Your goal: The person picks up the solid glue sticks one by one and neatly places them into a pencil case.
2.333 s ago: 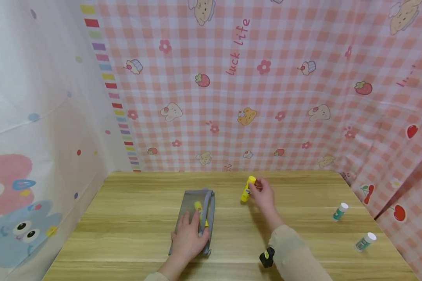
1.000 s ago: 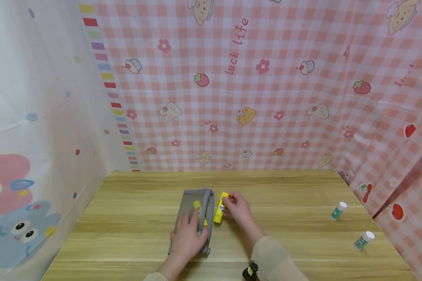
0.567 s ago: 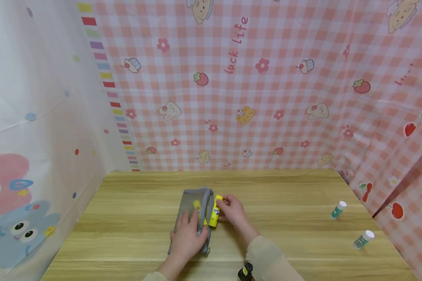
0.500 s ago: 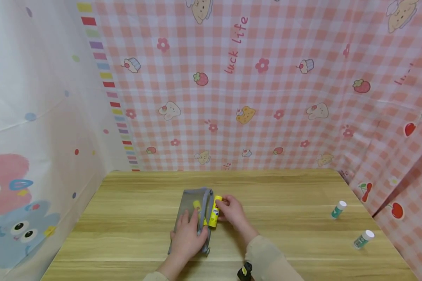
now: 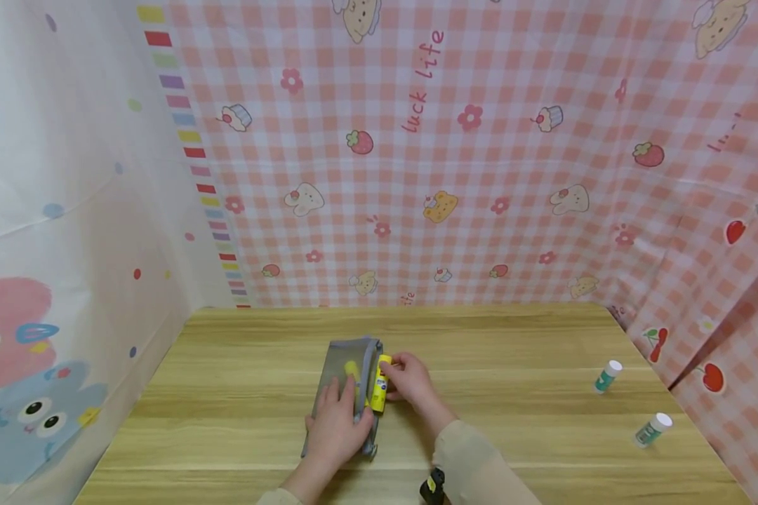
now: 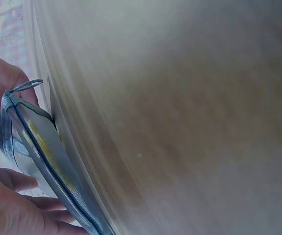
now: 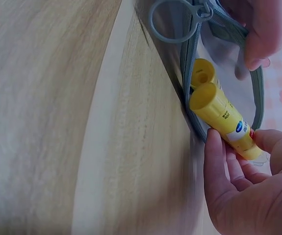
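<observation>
- Light wood-grain tabletop (image 5: 518,372), softly lit.
- Behind it, a pink-and-white gingham cloth (image 5: 410,165) printed with strawberries (image 5: 360,142) and cupcakes (image 5: 549,118).
- At left, a white dotted cloth (image 5: 95,231) with cartoon figures (image 5: 38,445).

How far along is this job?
Looks done: at least one yellow cylindrical glue stick sits inside the grey mesh zip pouch. In hand: the right grip holds another yellow glue stick at the pouch's open mouth. Remaining, probably: two white-capped green cylinders on the wooden table.
</observation>
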The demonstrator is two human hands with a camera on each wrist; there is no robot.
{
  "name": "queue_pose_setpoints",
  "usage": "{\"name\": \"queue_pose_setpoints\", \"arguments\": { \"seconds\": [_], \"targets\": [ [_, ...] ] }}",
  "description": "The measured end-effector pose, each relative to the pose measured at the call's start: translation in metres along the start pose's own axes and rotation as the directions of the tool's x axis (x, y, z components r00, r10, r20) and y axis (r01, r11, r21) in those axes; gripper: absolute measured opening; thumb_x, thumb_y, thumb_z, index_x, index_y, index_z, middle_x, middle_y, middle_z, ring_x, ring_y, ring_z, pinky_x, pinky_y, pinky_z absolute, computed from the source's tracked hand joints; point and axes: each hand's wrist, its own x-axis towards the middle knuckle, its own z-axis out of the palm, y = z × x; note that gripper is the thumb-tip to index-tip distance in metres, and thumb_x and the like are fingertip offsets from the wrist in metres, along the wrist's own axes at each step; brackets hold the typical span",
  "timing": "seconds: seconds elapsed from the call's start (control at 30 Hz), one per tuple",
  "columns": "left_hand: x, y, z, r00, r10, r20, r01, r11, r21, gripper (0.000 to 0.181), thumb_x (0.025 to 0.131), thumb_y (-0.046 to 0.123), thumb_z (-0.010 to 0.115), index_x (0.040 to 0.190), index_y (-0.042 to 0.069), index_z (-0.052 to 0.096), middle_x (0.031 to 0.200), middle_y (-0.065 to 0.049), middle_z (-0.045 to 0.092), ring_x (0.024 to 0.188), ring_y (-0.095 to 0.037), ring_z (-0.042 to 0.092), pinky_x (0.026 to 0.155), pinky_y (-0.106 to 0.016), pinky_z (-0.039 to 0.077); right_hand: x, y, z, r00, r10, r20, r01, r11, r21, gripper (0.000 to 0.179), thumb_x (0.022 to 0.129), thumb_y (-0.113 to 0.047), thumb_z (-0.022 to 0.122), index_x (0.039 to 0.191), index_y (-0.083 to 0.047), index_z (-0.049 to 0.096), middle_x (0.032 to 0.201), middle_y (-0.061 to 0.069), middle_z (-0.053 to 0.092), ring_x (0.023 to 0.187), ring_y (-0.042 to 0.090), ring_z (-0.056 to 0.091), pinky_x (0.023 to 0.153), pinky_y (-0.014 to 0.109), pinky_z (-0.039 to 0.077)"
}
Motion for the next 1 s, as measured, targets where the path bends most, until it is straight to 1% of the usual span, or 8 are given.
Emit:
{"name": "queue_pose_setpoints", "arguments": {
  "seconds": [0.17, 0.47, 0.67, 0.87, 1.0],
  "targets": [
    [-0.001, 0.0, 0.0, 1.0, 0.007, -0.006, -0.007, 1.0, 0.0, 0.067, 0.088, 0.038, 0.062, 0.144, 0.003, 0.05, 0.146, -0.03, 0.041, 0.133, -0.051, 0.037, 0.086, -0.083, 0.031, -0.001, -0.002, 0.004, 1.0, 0.012, 0.018, -0.012, 1.0, -0.025, 0.037, 0.097, -0.019, 0.063, 0.122, 0.008, 0.055, 0.096, 0.013, 0.061, 0.072, 0.017, 0.063, 0.062, 0.035, 0.059],
    [0.0, -0.001, 0.0, 1.0, 0.004, -0.001, -0.004, 1.0, 0.003, 0.066, 0.089, 0.038, 0.061, 0.144, 0.004, 0.05, 0.147, -0.029, 0.041, 0.133, -0.051, 0.037, 0.085, -0.083, 0.031, 0.002, 0.0, 0.008, 0.999, 0.033, 0.003, -0.033, 0.998, -0.054, 0.029, 0.096, -0.018, 0.064, 0.113, 0.005, 0.058, 0.091, 0.012, 0.063, 0.07, 0.018, 0.064, 0.06, 0.033, 0.058],
    [-0.001, 0.001, -0.001, 1.0, 0.008, -0.005, -0.008, 1.0, 0.008, 0.066, 0.089, 0.038, 0.061, 0.144, 0.003, 0.05, 0.146, -0.029, 0.041, 0.133, -0.051, 0.037, 0.085, -0.083, 0.031, 0.001, 0.002, 0.01, 1.0, 0.023, 0.002, -0.023, 0.999, -0.03, 0.028, 0.096, -0.015, 0.064, 0.113, 0.006, 0.058, 0.09, 0.012, 0.065, 0.07, 0.017, 0.064, 0.058, 0.032, 0.058],
    [-0.002, 0.001, -0.003, 0.999, 0.022, -0.025, -0.023, 1.0, -0.009, 0.063, 0.089, 0.036, 0.062, 0.142, 0.002, 0.051, 0.146, -0.031, 0.041, 0.133, -0.051, 0.037, 0.085, -0.083, 0.031, -0.003, 0.002, 0.011, 1.0, -0.004, 0.011, 0.003, 1.0, 0.02, 0.031, 0.094, -0.013, 0.064, 0.116, 0.009, 0.059, 0.095, 0.016, 0.068, 0.079, 0.024, 0.069, 0.06, 0.035, 0.058],
    [-0.002, 0.0, -0.002, 1.0, 0.017, -0.022, -0.017, 1.0, -0.011, 0.063, 0.091, 0.037, 0.061, 0.143, 0.003, 0.051, 0.147, -0.031, 0.04, 0.134, -0.051, 0.035, 0.087, -0.082, 0.031, -0.004, 0.003, 0.01, 1.0, -0.019, 0.016, 0.019, 0.999, 0.035, 0.032, 0.094, -0.012, 0.064, 0.118, 0.01, 0.058, 0.097, 0.018, 0.068, 0.08, 0.025, 0.069, 0.061, 0.036, 0.059]
  ]
}}
